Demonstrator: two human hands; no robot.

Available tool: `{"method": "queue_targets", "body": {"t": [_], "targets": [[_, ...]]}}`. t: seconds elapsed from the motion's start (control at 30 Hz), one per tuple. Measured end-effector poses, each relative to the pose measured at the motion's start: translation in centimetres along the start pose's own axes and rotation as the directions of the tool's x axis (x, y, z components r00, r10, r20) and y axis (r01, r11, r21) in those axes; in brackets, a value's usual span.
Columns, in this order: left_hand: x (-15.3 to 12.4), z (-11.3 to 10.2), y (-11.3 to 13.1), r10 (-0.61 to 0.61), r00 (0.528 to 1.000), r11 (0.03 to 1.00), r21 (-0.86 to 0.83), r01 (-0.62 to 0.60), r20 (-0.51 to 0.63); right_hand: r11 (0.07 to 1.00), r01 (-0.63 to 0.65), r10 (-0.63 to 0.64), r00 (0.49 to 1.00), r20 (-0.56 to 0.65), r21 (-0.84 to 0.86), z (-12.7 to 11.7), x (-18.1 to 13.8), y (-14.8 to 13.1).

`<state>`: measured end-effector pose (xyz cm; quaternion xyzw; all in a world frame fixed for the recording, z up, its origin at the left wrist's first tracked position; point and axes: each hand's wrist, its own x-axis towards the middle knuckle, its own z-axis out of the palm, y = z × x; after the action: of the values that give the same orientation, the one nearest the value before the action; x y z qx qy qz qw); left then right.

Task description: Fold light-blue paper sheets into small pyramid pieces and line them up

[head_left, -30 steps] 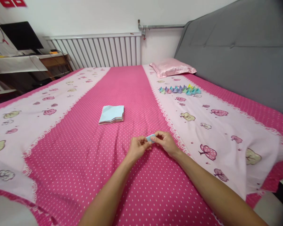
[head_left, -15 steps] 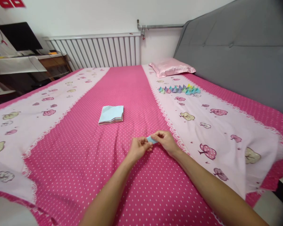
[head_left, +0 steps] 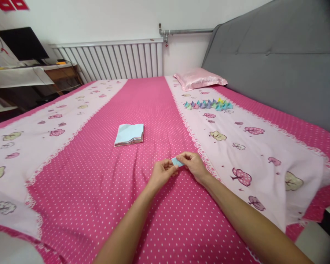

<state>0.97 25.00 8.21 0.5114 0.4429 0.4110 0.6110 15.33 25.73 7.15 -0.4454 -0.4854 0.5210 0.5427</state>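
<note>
A small folded piece of light blue paper (head_left: 177, 162) is held between my two hands, just above the pink dotted bedspread (head_left: 99, 176). My left hand (head_left: 163, 173) pinches its lower left side between thumb and fingers. On the upper right side, my right hand (head_left: 191, 164) grips it with the thumb on top; those fingers partly cover it. Beyond my left hand lies a stack of square paper sheets (head_left: 129, 133), light blue on top with uneven front edges. Several small folded paper pieces (head_left: 209, 104) in blue, purple, green, pink and yellow stand in rows farther off to the right.
A pink pillow (head_left: 199, 78) rests at the far right, beside the grey padded headboard (head_left: 280, 55). Past the bed's far edge are a white radiator (head_left: 112, 58) and a metal pipe (head_left: 192, 32). A desk with a black monitor (head_left: 23, 43) stands at the far left.
The blue paper has tilted slightly, and a bit more of its face shows between my fingers. Both hands keep nearly the same place and grip.
</note>
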Motion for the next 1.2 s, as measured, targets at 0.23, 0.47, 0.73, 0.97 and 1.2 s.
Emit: {"method": "queue_targets", "body": {"t": [0.23, 0.47, 0.73, 0.97, 1.2], "targets": [[-0.28, -0.30, 0.74, 0.046, 0.981, 0.999, -0.002, -0.047, -0.187, 0.996, -0.078, 0.077, 0.996, 0.044, 0.039, -0.06, -0.06, 0.15], [-0.27, -0.40, 0.78, 0.094, 0.971, 0.995, 0.041, -0.087, -0.219, 0.999, -0.038, 0.040, 0.997, 0.068, -0.019, 0.07, -0.11, 0.27], [-0.19, -0.29, 0.77, 0.120, 0.975, 0.990, 0.095, -0.103, -0.186, 0.999, 0.042, -0.041, 0.998, 0.050, -0.015, 0.06, 0.02, 0.57], [-0.07, -0.21, 0.64, 0.120, 0.975, 0.992, 0.055, -0.112, -0.189, 0.999, -0.034, 0.033, 0.998, 0.047, 0.009, 0.07, -0.15, 0.31], [0.14, -0.40, 0.13, 0.105, 0.981, 0.991, 0.095, -0.090, -0.164, 0.997, -0.065, 0.065, 0.998, -0.004, 0.044, 0.13, -0.13, 0.22]]}}
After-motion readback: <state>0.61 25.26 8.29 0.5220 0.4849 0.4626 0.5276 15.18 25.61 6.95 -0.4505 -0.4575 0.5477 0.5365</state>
